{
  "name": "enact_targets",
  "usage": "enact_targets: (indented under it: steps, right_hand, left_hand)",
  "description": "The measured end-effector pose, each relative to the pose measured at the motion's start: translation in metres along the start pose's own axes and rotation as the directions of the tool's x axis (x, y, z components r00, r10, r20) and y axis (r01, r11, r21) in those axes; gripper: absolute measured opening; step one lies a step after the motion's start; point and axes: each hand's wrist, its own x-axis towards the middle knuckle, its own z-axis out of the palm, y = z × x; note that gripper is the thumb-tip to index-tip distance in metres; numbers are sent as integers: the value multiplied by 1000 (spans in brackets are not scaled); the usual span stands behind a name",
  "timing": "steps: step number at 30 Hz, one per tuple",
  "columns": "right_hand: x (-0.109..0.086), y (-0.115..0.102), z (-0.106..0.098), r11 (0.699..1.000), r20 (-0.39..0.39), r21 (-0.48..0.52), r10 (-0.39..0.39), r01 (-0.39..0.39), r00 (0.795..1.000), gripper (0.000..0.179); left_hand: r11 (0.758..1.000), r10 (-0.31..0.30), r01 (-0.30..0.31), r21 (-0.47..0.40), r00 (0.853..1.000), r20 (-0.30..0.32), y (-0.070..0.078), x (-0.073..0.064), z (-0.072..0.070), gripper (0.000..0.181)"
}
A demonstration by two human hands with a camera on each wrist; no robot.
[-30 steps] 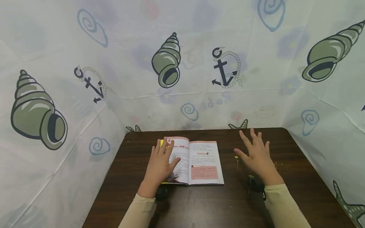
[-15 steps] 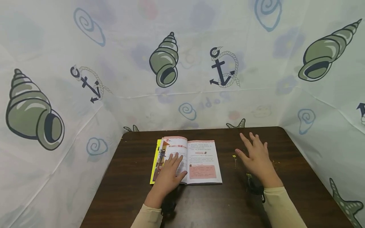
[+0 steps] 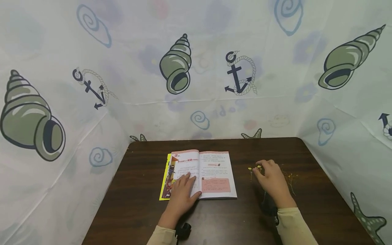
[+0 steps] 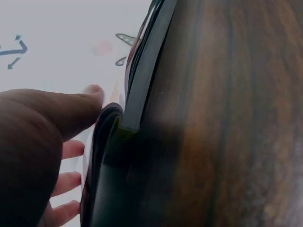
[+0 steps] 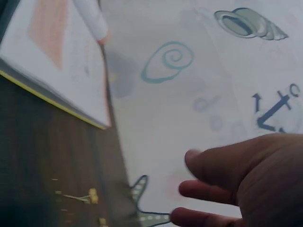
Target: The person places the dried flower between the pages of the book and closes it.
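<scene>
An open book (image 3: 215,185) lies on the dark wooden table (image 3: 214,221), its yellow cover edge showing at the left. My left hand (image 3: 182,194) rests flat on the lower part of its left page, fingers spread; the left wrist view shows the thumb by the book's spine (image 4: 113,118). To the right of the book, my right hand (image 3: 273,182) hovers over small yellow dried flowers, fingers slightly bent and holding nothing. One flower sprig (image 3: 250,169) lies left of its thumb, another flower (image 3: 259,167) is at its fingertips, and a thin dried sprig (image 3: 291,179) lies beyond its wrist.
A white cloth (image 3: 147,81) printed with shells and anchors encloses the table at the back and sides. The table's back edge (image 3: 275,138) meets this cloth. A black wrist camera (image 3: 183,231) sits under the left wrist.
My left hand has slid down and right on the left page, uncovering its picture. My right hand has come down toward the flowers, its fingers now bent rather than spread.
</scene>
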Motion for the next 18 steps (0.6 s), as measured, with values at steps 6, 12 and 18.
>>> enact_targets:
  steps: [6,12,18]
  right_hand:
    - [-4,7,23,998,40,7,64,-64,997,22]
    - [0,11,34,991,107,-28,130,-127,986,22]
    - [1,13,44,986,145,-50,167,-161,975,26]
  left_hand:
    - [1000,7,-7,-15,1000,-19,-2,-1,3,67]
    - [997,-5,7,-83,1000,29,-6,0,9,68]
    - [993,-32,40,-112,997,66,-12,1,13,70]
